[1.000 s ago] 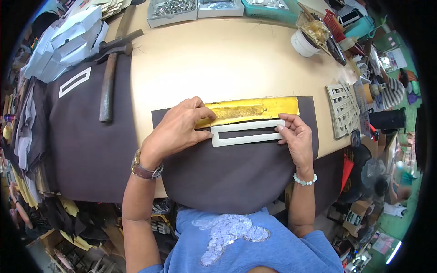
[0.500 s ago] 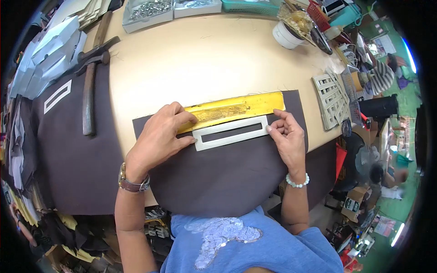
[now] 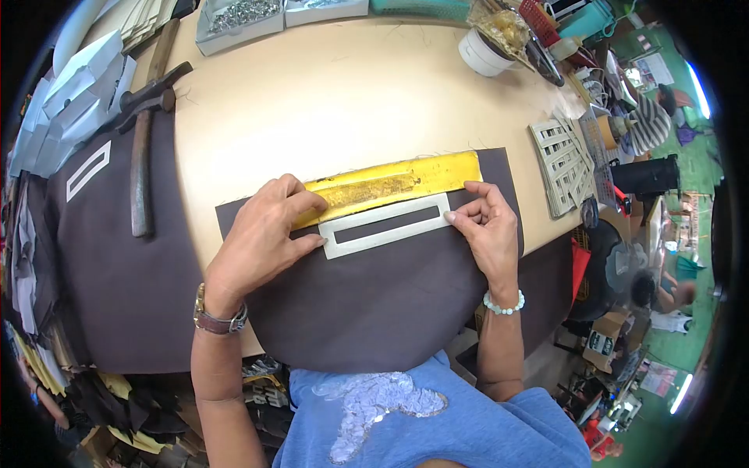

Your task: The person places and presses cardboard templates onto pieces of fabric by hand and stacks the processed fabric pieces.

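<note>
Frame (image 3: 388,237) lies on cloth (image 3: 367,308) between the left hand (image 3: 261,234) and right hand (image 3: 491,234), each with thumb and fingers parted: thumbs at its ends, fingertips at the strip (image 3: 390,186) just beyond. Leftward lies a hammer (image 3: 140,179); across the bench (image 3: 312,101), a tub (image 3: 484,54).

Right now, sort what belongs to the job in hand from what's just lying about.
Apparently in use:
white frame, between left hand and right hand
yellow strip, alongside it
dark fabric, beneath both

Apparently lying about:
hammers, upper left
box of metal pieces
white tub
</note>
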A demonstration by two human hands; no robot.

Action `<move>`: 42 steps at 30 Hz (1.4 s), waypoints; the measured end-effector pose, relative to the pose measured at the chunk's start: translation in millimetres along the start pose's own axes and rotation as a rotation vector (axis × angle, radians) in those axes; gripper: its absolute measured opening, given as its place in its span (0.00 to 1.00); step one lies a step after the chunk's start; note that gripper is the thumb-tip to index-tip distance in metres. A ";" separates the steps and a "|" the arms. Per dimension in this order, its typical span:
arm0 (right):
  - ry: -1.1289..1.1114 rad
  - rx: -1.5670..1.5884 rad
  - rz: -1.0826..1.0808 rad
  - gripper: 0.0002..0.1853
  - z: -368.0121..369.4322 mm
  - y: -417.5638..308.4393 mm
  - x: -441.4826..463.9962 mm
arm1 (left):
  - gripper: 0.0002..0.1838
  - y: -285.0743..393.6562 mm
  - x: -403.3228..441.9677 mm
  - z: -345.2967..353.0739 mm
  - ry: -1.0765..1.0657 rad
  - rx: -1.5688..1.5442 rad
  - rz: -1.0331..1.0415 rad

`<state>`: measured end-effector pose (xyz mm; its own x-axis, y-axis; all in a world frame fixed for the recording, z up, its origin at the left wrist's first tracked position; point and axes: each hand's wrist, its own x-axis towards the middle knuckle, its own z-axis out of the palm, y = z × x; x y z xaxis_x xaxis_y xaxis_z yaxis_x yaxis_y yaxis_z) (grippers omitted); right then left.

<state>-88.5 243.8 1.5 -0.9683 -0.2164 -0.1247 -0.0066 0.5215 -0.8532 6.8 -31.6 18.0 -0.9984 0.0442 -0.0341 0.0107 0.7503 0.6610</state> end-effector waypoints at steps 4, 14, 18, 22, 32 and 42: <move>0.007 -0.007 -0.026 0.19 0.8 3.0 0.4 | 0.19 -0.8 -0.4 0.2 0.000 0.005 0.008; 0.005 -0.275 -0.282 0.10 4.2 6.4 -3.6 | 0.17 2.0 -2.3 1.5 0.024 0.048 0.020; 0.051 -0.759 -0.583 0.07 10.0 -4.3 -14.3 | 0.11 10.1 -7.7 6.8 0.073 0.140 0.080; -0.113 -0.499 -0.333 0.07 -5.0 -6.7 -3.2 | 0.09 16.0 -25.9 28.3 0.069 0.274 0.208; -0.159 -0.558 -0.854 0.27 104.2 -22.4 -59.9 | 0.22 14.5 -55.3 59.9 0.257 0.513 0.165; 0.012 -0.675 -0.607 0.27 35.5 3.8 -33.7 | 0.26 18.0 -56.5 52.8 0.196 0.534 0.136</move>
<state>-47.0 223.8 -15.5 -0.7531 -0.6053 0.2578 -0.6579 0.6943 -0.2920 66.3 14.2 -7.7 -0.9770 0.0789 0.1981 0.1150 0.9773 0.1780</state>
